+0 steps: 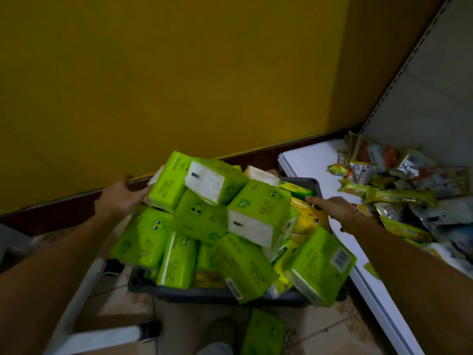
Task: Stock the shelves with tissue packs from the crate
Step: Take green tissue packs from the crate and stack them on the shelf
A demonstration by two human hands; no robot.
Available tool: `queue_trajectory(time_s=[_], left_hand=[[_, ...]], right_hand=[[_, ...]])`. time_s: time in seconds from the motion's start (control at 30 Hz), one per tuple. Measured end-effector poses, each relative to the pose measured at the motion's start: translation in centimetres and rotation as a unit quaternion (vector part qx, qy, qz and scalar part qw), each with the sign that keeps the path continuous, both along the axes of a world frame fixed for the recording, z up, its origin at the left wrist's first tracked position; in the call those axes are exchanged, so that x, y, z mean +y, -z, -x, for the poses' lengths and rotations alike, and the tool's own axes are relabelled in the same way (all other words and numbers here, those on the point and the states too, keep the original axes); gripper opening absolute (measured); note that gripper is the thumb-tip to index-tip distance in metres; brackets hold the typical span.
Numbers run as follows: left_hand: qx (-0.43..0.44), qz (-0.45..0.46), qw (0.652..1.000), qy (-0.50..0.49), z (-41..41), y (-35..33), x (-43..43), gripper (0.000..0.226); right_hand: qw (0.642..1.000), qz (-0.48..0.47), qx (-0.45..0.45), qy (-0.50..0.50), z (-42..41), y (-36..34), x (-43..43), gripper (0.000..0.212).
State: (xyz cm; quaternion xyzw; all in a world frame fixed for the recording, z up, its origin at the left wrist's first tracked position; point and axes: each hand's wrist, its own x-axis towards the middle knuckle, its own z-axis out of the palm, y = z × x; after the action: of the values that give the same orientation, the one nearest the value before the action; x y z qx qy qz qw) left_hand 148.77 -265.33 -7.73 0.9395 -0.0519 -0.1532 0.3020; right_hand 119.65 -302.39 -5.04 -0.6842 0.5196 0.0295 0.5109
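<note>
Green tissue packs heaped in grey crate.

Crate: heaped with green packs, some yellow. Your left hand: fingers against the far-left pack. Your right hand: fingertips at the crate's rim. Shelf with snacks: just right of those fingertips.

Centre of the frame: crate on the floor, heaped with tissue packs, an overhanging pack past the lower right rim. Lower centre, just before the crate: a loose pack flat on the floor. Right of the crate: shelf, snack packets piled on its far right. Left hand against the heap's upper left; right hand at the crate's right rim. Wall behind, across the upper frame.
</note>
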Motion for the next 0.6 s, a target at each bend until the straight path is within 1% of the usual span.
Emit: queue_trajectory(time_s=[0.07,0.1,0.17,0.2,0.27,0.33,0.37,0.43,0.47,0.5,0.6], left_hand=[[-0.018,0.023,1.0,-0.006,2.7,-3.3,-1.4,0.094],[-0.033,0.026,0.999,-0.007,3.7,-4.3,-1.8,0.09],[-0.068,0.029,0.997,0.003,5.2,-5.9,-2.7,0.073],[-0.084,0.031,0.996,0.016,5.9,-6.6,-3.1,0.065],[-0.131,0.039,0.989,0.051,7.3,-8.1,-3.9,0.058],[-0.226,0.034,0.968,0.107,8.8,-9.7,-4.9,0.062],[-0.272,0.032,0.951,0.141,9.9,-10.5,-5.5,0.064],[-0.336,0.042,0.918,0.209,12.6,-11.7,-6.5,0.064],[-0.337,0.043,0.911,0.235,14.3,-12.3,-7.0,0.062],[-0.325,0.042,0.911,0.251,15.9,-12.4,-7.4,0.059],[-0.294,0.016,0.917,0.268,19.7,-11.0,-8.5,0.057]], right_hand=[[0.999,0.038,-0.024,-0.012,-0.1,-1.0,0.5,0.043],[0.998,0.048,-0.048,-0.014,-0.1,-1.5,0.7,0.041],[0.994,0.064,-0.084,-0.022,-0.2,-2.9,1.4,0.035],[0.992,0.066,-0.104,-0.031,-0.1,-3.3,1.7,0.036],[0.987,0.081,-0.13,-0.053,-0.1,-4.4,2.7,0.05],[0.98,0.095,-0.152,-0.082,-0.1,-5.4,3.8,0.051],[0.977,0.094,-0.167,-0.092,-0.1,-5.6,4.1,0.046],[0.971,0.089,-0.197,-0.1,-0.1,-5.9,4.8,0.028],[0.97,0.086,-0.203,-0.103,-0.1,-5.9,5.3,0.024],[0.97,0.09,-0.202,-0.103,-0.2,-5.8,5.8,0.026],[0.969,0.114,-0.181,-0.127,-0.2,-5.3,7.7,0.044]])
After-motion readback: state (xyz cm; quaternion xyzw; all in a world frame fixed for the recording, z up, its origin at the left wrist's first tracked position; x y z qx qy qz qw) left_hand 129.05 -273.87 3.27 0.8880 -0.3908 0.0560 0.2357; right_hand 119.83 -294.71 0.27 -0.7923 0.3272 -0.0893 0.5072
